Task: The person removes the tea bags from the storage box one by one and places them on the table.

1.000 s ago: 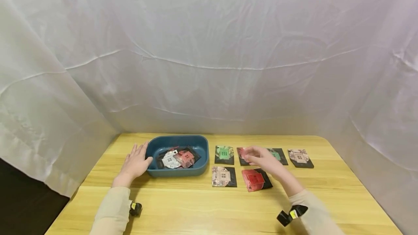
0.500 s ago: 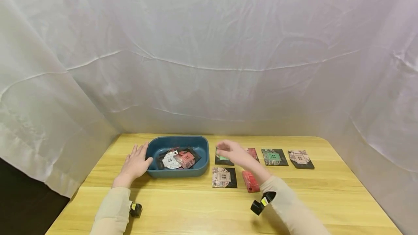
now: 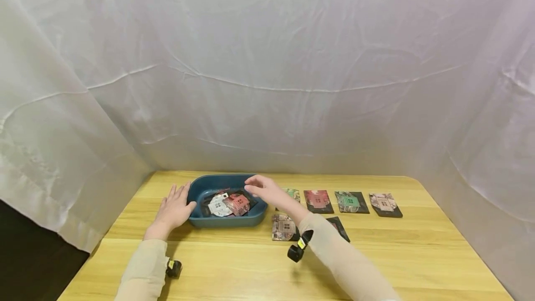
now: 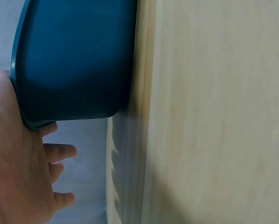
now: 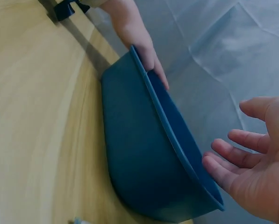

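My left hand [image 3: 172, 210] rests at the left end of a blue plastic bin [image 3: 225, 221], thumb by the rim and fingers spread. In the left wrist view, the same hand [image 4: 17, 158] lies along the bin's rim corner. Over the bin's right end is my right hand [image 3: 267, 192], fingers loosely bent and nothing between them. From the right wrist, this hand [image 5: 261, 163] shows parted fingers right beside the rim. Inside the bin lie several flat square packets, among them a white packet [image 3: 219, 206] and a red packet [image 3: 239, 202].
Right of the bin, packets lie in two rows on the wooden table [image 3: 234, 264]: a red packet [image 3: 317, 200], a green packet [image 3: 351, 201] and a beige packet [image 3: 383, 202] behind, another beige packet [image 3: 284, 226] in front. My right arm partly covers others. A pale curtain [image 3: 267, 106] surrounds the table.
My right hand has moved left from above the back row of packets to the bin's right end, uncovering the red and green packets there. The left hand and bin stay put.
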`<action>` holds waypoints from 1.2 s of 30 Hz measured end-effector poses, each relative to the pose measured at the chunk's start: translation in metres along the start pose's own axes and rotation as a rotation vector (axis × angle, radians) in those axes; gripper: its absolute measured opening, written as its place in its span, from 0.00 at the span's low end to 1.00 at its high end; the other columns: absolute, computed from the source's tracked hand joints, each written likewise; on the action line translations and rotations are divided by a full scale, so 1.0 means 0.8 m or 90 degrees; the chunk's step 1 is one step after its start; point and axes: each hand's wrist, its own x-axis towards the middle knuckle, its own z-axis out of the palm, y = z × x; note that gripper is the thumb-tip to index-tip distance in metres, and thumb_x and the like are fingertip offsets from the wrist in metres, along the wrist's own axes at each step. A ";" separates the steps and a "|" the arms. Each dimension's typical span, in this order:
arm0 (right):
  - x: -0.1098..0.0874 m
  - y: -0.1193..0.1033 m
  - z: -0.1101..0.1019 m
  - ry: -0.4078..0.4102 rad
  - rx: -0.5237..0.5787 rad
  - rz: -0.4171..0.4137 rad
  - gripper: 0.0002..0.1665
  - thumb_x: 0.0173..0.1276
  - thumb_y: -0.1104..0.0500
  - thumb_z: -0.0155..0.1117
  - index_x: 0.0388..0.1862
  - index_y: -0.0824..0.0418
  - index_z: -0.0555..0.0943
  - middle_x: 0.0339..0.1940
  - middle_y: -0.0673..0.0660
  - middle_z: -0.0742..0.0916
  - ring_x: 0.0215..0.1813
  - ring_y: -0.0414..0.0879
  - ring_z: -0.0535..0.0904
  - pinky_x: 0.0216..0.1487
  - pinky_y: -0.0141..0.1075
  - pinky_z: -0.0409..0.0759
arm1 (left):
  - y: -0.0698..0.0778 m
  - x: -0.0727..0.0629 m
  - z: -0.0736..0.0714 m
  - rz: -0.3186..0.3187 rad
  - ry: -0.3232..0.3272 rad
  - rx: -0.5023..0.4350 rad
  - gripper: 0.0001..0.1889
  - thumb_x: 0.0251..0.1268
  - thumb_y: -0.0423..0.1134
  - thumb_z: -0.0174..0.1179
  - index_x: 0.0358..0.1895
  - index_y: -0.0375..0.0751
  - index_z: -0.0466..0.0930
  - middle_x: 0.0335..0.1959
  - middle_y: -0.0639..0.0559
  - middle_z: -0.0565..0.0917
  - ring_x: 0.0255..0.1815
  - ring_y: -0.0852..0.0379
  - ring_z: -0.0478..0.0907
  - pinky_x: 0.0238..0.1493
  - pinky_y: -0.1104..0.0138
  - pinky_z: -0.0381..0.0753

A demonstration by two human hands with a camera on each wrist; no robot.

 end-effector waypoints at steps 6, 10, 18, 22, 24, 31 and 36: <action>0.029 0.005 0.009 -0.003 -0.070 0.033 0.24 0.74 0.48 0.55 0.61 0.61 0.75 0.58 0.60 0.82 0.58 0.57 0.80 0.58 0.49 0.80 | 0.002 0.000 0.000 0.000 0.002 -0.005 0.38 0.74 0.50 0.45 0.80 0.42 0.41 0.77 0.30 0.51 0.79 0.31 0.34 0.71 0.31 0.39; 0.041 0.005 0.013 0.003 -0.137 0.045 0.23 0.75 0.48 0.54 0.60 0.61 0.76 0.58 0.60 0.82 0.60 0.56 0.79 0.59 0.48 0.78 | 0.003 0.000 -0.001 -0.001 0.003 -0.004 0.38 0.74 0.49 0.45 0.79 0.41 0.41 0.77 0.30 0.50 0.79 0.31 0.34 0.71 0.31 0.40; 0.055 0.002 0.028 -0.013 -0.299 0.067 0.26 0.76 0.45 0.50 0.60 0.62 0.76 0.56 0.60 0.84 0.56 0.52 0.81 0.55 0.46 0.80 | 0.001 0.001 -0.001 -0.001 0.005 -0.005 0.37 0.74 0.49 0.45 0.79 0.41 0.40 0.77 0.30 0.51 0.79 0.31 0.34 0.71 0.31 0.39; 0.056 0.001 0.034 -0.050 -0.350 0.096 0.30 0.77 0.43 0.46 0.63 0.63 0.75 0.58 0.61 0.83 0.59 0.53 0.80 0.57 0.47 0.79 | 0.002 0.001 0.000 -0.001 0.006 -0.008 0.38 0.73 0.49 0.45 0.79 0.41 0.41 0.77 0.30 0.51 0.79 0.31 0.35 0.72 0.31 0.39; 0.056 0.000 0.036 -0.071 -0.363 0.114 0.32 0.78 0.42 0.43 0.65 0.64 0.73 0.59 0.62 0.82 0.61 0.54 0.79 0.59 0.48 0.78 | 0.002 0.001 0.001 -0.001 0.006 -0.005 0.38 0.73 0.49 0.45 0.79 0.41 0.41 0.77 0.30 0.51 0.79 0.31 0.35 0.72 0.31 0.40; 0.055 -0.002 0.043 -0.119 -0.425 0.145 0.37 0.78 0.38 0.35 0.71 0.62 0.67 0.68 0.60 0.77 0.70 0.53 0.73 0.69 0.47 0.71 | 0.002 0.002 0.002 -0.005 0.003 0.002 0.38 0.73 0.49 0.45 0.79 0.40 0.42 0.77 0.30 0.51 0.79 0.31 0.35 0.72 0.31 0.40; 0.056 -0.002 0.047 -0.116 -0.430 0.162 0.40 0.78 0.36 0.34 0.76 0.63 0.61 0.75 0.60 0.69 0.75 0.54 0.66 0.74 0.48 0.65 | 0.002 0.003 0.001 -0.007 0.003 0.000 0.38 0.73 0.49 0.45 0.79 0.40 0.41 0.77 0.30 0.50 0.79 0.31 0.34 0.72 0.31 0.40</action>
